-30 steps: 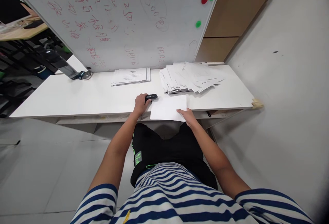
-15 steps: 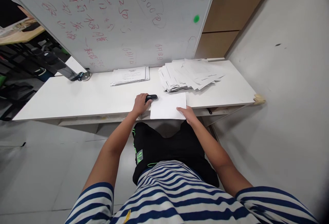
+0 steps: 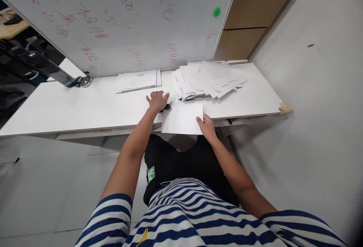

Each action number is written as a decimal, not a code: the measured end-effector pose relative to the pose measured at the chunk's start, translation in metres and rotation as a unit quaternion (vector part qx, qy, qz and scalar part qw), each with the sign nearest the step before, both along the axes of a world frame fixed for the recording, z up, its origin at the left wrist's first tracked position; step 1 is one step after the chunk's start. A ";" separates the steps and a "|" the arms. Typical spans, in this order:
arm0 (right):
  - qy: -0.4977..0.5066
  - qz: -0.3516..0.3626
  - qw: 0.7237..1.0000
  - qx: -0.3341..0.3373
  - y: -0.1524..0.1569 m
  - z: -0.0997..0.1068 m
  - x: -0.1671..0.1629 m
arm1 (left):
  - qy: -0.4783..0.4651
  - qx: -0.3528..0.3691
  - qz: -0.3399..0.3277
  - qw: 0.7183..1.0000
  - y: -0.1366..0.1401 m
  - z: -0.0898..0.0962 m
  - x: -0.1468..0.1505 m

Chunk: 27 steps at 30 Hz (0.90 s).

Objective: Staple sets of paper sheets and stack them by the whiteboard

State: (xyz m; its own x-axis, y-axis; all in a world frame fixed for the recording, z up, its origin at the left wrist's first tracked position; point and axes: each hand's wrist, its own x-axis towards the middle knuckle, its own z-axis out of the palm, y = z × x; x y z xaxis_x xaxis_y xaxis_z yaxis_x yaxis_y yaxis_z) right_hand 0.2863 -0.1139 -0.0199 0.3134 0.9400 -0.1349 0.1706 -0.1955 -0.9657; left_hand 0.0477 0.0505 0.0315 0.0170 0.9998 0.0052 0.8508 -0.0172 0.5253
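Note:
My left hand [image 3: 157, 101] is over the desk with its fingers spread and nothing in them. Just below and right of it lies a black stapler [image 3: 167, 107], partly hidden by the hand and wrist, at the left edge of the white paper [image 3: 183, 120]. That paper overhangs the desk's front edge. My right hand [image 3: 207, 127] grips its right side, thumb on top and fingers underneath. Whether it is one sheet or several, I cannot tell.
On the white desk [image 3: 76, 107] lie a neat paper stack [image 3: 138, 81] at the back and a messy paper pile [image 3: 208, 79] to its right. A bottle [image 3: 47, 67] leans at the left end. Behind stands a whiteboard [image 3: 153, 31]; a wall [image 3: 312, 99] is on the right.
My left hand has let go of the stapler and moved forward, its fingers opening out. My right hand still holds the paper. The view has shifted slightly.

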 end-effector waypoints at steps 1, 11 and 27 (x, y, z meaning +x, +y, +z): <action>-0.030 0.005 0.999 0.010 0.000 0.002 0.001 | 0.014 0.001 -0.014 1.000 0.001 -0.003 0.001; -0.197 0.135 0.971 0.030 0.019 0.021 0.029 | 0.166 -0.053 -0.054 0.983 -0.009 0.002 0.013; 0.001 0.186 0.976 -0.114 0.053 0.025 0.058 | 0.164 0.007 -0.065 0.984 -0.012 -0.008 0.017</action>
